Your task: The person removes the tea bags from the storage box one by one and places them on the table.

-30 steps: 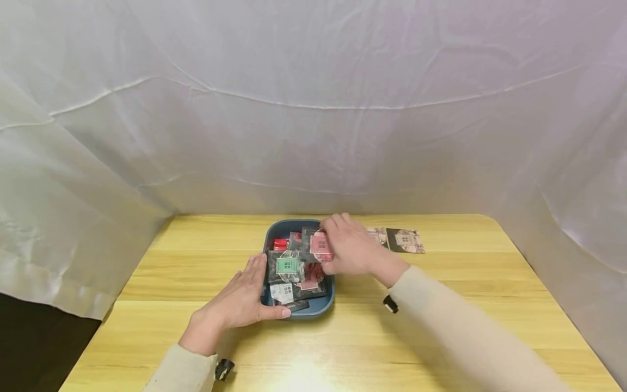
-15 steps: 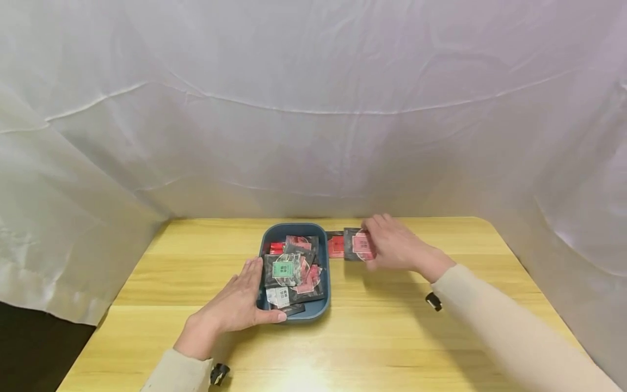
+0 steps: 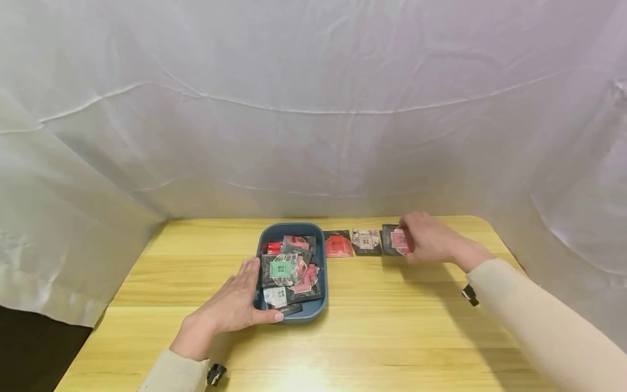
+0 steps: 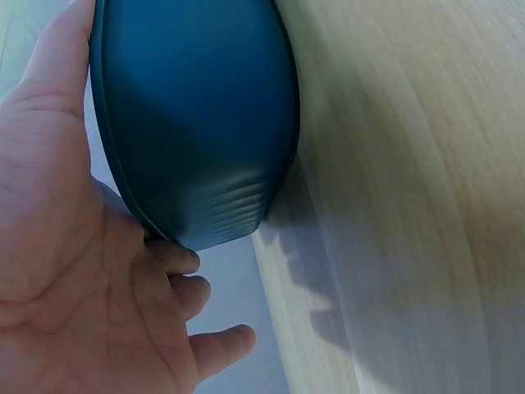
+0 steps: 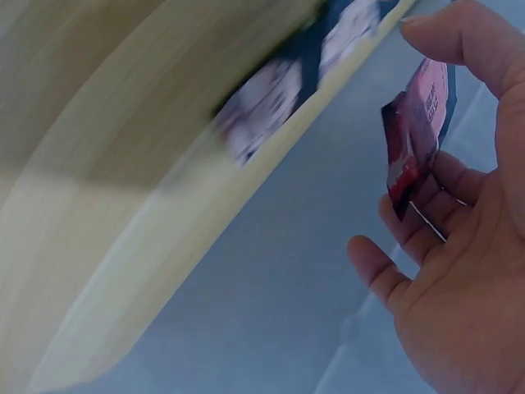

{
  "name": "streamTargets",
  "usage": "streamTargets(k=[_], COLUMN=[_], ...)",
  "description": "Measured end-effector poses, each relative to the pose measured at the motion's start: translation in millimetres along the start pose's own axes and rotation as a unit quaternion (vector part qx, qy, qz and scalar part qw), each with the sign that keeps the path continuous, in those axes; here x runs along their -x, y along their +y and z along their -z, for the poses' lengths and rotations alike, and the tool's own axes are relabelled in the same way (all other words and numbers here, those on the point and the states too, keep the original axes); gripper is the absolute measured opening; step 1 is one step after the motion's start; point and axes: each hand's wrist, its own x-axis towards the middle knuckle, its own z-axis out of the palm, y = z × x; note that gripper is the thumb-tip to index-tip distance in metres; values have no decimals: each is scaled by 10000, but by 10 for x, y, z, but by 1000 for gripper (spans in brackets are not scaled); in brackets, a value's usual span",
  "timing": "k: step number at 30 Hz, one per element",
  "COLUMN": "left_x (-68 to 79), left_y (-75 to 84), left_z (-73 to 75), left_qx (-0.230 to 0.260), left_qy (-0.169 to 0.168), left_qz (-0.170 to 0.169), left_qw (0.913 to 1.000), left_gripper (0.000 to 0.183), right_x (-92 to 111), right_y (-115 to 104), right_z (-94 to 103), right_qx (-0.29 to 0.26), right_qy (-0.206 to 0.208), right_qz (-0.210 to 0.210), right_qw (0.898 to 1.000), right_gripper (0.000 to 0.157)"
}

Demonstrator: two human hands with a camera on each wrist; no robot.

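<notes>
My right hand (image 3: 431,239) holds a square black sachet (image 3: 392,239) with a pink label by its right edge, over the far right of the table. In the right wrist view the sachet (image 5: 426,115) stands between thumb and fingers, its red-printed corner pointing down. A blue plastic tub (image 3: 323,305) holds a jumble of similar sachets, with a green-labelled sachet (image 3: 281,269) on top. My left hand (image 3: 225,299) rests against the tub's near left corner, fingers straight along its side and thumb at the front rim.
A row along the table's back runs right from the tub: a red-labelled sachet (image 3: 338,244), then a pale flowered sachet (image 3: 366,242). Part of that row lies hidden behind the right hand. Pale cloth (image 3: 294,152) hangs behind the wooden table (image 3: 372,326).
My right hand has carried the pink-labelled sachet from above the tub rightward past the red and pale sachets. The left hand has stayed at the tub.
</notes>
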Motion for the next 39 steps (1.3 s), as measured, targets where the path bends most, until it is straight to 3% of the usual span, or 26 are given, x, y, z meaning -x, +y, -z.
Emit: streamTargets(k=[8, 16, 29, 39], left_x=[0, 10, -4, -6], left_y=[5, -9, -12, -24], left_z=[18, 25, -9, 7], left_qx=[68, 33, -5, -21], left_qy=[-34, 11, -26, -12], left_qz=[-32, -82, -98, -94], left_qw=[10000, 10000, 9999, 10000], left_gripper=[140, 140, 141, 141], right_x=[104, 85, 62, 18], right_y=[492, 786, 1009, 956], right_z=[78, -5, -162, -142], right_qx=[-93, 41, -93, -46], right_qy=[-472, -987, -1451, -1729], right_qz=[-476, -694, -897, -889], right_qw=[9977, 9927, 9853, 9809], right_gripper=[72, 63, 56, 55])
